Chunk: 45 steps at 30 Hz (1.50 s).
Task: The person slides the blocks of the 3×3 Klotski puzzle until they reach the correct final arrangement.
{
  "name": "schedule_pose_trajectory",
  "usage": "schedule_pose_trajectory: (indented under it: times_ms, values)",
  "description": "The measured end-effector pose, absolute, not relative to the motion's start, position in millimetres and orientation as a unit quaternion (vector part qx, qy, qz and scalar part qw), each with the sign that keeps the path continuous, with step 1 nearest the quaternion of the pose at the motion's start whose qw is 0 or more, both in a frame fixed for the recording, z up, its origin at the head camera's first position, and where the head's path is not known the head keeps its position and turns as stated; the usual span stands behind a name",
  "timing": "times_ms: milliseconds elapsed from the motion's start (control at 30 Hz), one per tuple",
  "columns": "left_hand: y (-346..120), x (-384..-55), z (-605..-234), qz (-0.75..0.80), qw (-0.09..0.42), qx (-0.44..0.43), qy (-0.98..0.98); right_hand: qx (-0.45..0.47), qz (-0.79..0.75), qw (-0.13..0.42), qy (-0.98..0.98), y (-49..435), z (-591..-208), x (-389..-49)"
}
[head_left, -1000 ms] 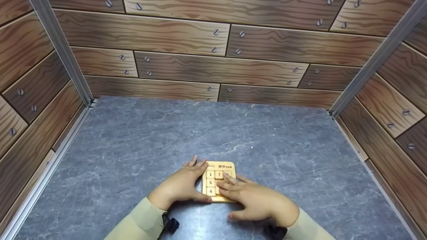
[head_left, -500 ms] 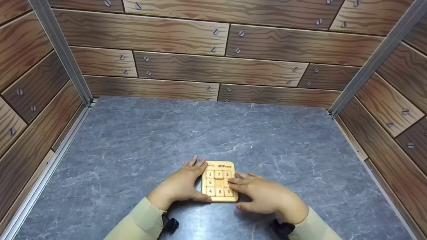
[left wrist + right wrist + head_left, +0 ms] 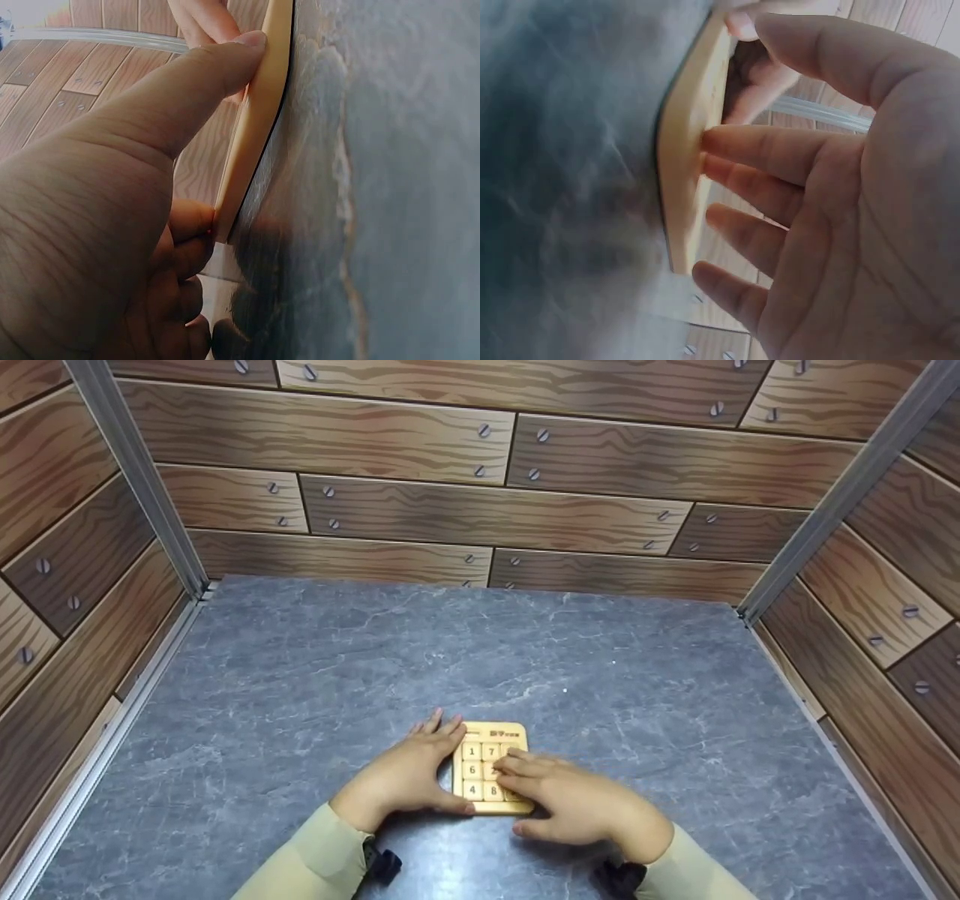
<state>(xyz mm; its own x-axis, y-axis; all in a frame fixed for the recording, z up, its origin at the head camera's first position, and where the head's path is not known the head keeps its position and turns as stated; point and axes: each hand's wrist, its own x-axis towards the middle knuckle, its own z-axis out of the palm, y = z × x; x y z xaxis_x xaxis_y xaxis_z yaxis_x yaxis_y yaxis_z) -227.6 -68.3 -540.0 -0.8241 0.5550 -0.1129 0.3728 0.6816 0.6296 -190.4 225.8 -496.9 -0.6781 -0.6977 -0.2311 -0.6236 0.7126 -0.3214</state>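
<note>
A yellow wooden number sliding puzzle point(image 3: 506, 808) lies flat near the front of the table. My left hand point(image 3: 409, 772) grips its left side, thumb at the near corner and fingers at the far corner. In the left wrist view the thumb point(image 3: 244, 56) presses on the puzzle's edge. My right hand point(image 3: 577, 799) reaches over the right side, fingers extended and fingertips on the tiles around the middle. The tiles 1, 7, 6, 4 and 8 show on the left and in the middle; the right column is mostly hidden under the right hand.
A grey marbled tabletop point(image 3: 375, 660) spreads around the puzzle. Wood-patterned panels point(image 3: 420, 502) enclose it at the back and both sides, with metal posts point(image 3: 142, 480) at the corners. Black straps point(image 3: 386, 866) sit at the wrists.
My right hand first drew back to the right, showing a gap in the puzzle's centre. Now it has moved left, and a tile fills that centre. The left hand stays put.
</note>
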Motion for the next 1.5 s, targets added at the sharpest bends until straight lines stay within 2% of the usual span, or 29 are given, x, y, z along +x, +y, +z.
schedule_pose_trajectory:
  times_ms: [167, 333, 833, 1067, 1300, 1500]
  values:
    - [-68.7, -227.9, -541.6, 0.307, 0.152, 0.256, 0.904, -0.372, -0.12, 0.142, 0.909, 225.2, -502.0, -193.2]
    - [-67.5, -228.5, -540.9, 0.307, 0.155, 0.256, 0.903, -0.344, -0.111, 0.109, 0.926, 227.8, -502.7, -197.5]
    - [-68.5, -228.9, -539.6, 0.303, 0.155, 0.253, 0.906, -0.367, -0.116, 0.091, 0.918, 225.6, -502.1, -199.6]
    - [-68.3, -227.7, -540.3, 0.305, 0.158, 0.251, 0.905, -0.348, -0.133, 0.139, 0.917, 227.0, -508.5, -201.7]
    - [-68.7, -227.9, -540.0, 0.306, 0.159, 0.252, 0.904, -0.326, -0.108, 0.114, 0.932, 229.9, -502.3, -201.5]
    - [-69.3, -227.4, -538.7, 0.306, 0.153, 0.254, 0.905, -0.351, -0.078, 0.093, 0.929, 223.8, -498.0, -191.0]
